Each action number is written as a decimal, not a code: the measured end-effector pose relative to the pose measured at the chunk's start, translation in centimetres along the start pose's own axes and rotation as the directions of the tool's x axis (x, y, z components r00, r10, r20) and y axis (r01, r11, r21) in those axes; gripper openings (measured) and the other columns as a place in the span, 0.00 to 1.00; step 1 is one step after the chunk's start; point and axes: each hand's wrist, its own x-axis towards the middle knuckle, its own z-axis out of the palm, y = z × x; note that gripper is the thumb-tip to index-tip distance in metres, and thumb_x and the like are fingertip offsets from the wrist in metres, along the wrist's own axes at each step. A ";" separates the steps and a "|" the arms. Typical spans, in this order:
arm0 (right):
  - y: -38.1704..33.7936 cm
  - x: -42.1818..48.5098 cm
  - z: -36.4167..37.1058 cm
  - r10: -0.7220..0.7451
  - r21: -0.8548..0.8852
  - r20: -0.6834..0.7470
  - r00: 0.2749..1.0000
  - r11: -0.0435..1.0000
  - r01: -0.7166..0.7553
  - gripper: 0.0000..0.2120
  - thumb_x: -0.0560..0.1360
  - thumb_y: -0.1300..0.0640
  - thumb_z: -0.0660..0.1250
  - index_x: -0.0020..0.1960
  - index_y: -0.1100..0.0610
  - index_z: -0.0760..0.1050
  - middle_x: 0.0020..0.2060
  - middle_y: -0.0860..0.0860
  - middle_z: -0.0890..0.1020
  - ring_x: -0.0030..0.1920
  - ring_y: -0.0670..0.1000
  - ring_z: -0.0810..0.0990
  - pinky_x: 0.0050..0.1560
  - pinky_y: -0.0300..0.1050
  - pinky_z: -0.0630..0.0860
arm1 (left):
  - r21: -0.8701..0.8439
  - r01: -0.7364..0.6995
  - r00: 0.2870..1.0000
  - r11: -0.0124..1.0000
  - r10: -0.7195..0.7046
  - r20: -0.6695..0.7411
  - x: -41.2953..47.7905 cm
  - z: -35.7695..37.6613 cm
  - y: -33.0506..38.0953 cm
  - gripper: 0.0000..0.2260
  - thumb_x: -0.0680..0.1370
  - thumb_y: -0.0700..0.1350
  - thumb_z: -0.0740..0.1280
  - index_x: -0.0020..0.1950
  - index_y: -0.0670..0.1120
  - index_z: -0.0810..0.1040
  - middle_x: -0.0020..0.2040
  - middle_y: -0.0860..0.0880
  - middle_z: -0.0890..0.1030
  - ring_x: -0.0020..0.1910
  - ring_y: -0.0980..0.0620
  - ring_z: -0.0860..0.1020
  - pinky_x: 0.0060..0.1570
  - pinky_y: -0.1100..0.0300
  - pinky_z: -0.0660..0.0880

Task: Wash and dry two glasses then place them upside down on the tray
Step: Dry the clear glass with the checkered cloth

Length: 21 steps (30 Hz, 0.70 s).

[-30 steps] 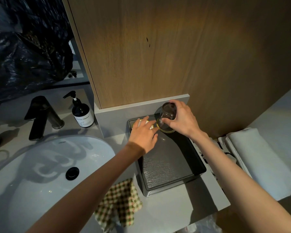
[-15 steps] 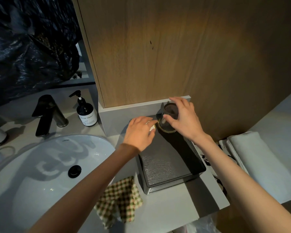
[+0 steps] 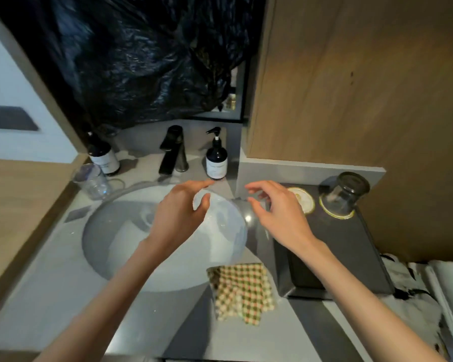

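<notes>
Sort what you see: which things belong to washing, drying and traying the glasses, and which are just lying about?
Job: upturned glass, tray, upright glass, sink, tap, checked cloth.
Lying about: pump bottle, labelled bottle, black plastic sheet, white towel.

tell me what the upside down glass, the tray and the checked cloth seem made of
Upside-down glass: clear glass, you see through it. Tray: dark, matte, faintly textured, perhaps leatherette or plastic. Checked cloth: woven fabric, soft folds.

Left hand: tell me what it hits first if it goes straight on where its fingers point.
Probably the pump bottle beside the faucet: the left hand points at its base, though depth is unclear.
</notes>
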 end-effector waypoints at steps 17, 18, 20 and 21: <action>-17.3 9.8 24.8 -0.014 0.197 0.279 0.960 0.979 -0.043 0.21 0.75 0.54 0.69 0.66 0.50 0.70 0.58 0.45 0.70 0.58 0.49 0.74 0.58 0.44 0.72 | -0.281 0.323 0.945 0.904 -0.323 0.048 -5.2 -12.0 -25.2 0.17 0.78 0.43 0.64 0.67 0.48 0.71 0.61 0.55 0.75 0.56 0.54 0.76 0.54 0.61 0.74; -17.9 10.8 26.2 -0.003 0.208 0.284 0.959 0.976 -0.059 0.24 0.74 0.55 0.70 0.67 0.52 0.68 0.59 0.47 0.70 0.61 0.50 0.72 0.60 0.40 0.69 | -0.306 0.309 0.950 0.900 -0.309 0.051 -4.8 -12.2 -26.1 0.16 0.78 0.42 0.64 0.66 0.52 0.71 0.59 0.59 0.75 0.55 0.55 0.76 0.53 0.62 0.74; -18.9 12.7 28.6 0.058 0.221 0.297 0.953 0.967 -0.128 0.30 0.72 0.56 0.73 0.70 0.55 0.65 0.65 0.52 0.70 0.67 0.51 0.69 0.60 0.34 0.62 | -0.331 0.308 0.951 0.892 -0.297 0.085 -3.8 -12.7 -27.2 0.17 0.78 0.42 0.63 0.65 0.56 0.69 0.60 0.62 0.74 0.55 0.58 0.76 0.55 0.60 0.74; -19.3 13.6 29.8 0.099 0.227 0.299 0.949 0.959 -0.171 0.33 0.71 0.55 0.74 0.71 0.56 0.64 0.67 0.54 0.69 0.68 0.52 0.68 0.59 0.34 0.62 | -0.326 0.319 0.948 0.890 -0.302 0.101 -3.4 -12.8 -27.8 0.18 0.78 0.43 0.64 0.68 0.53 0.69 0.63 0.58 0.74 0.58 0.56 0.75 0.58 0.56 0.74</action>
